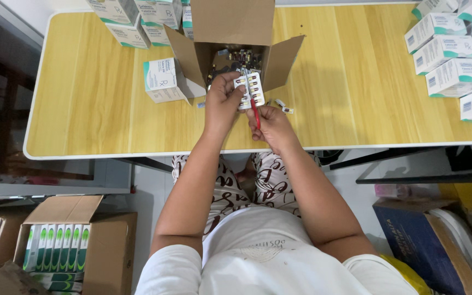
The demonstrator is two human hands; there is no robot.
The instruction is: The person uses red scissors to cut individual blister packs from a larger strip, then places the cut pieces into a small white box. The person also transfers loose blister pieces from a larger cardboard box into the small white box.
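Left hand (222,98) gripped a blister strip of capsules (249,90) at upper centre of the frame, just in front of the open cardboard box (236,38) (more strips inside). Right hand (271,127) had fingers closed round a red-handled tool (255,112), tip touching the strip. White medicine cartons (449,54) sat upper right on the wooden table (110,98).

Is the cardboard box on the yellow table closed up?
No, the cardboard box has its flaps folded open, and the left hand holds a blister pack in front of it.

L hand (222,98) & R hand (271,127) raised, fingers curled (both gripping).
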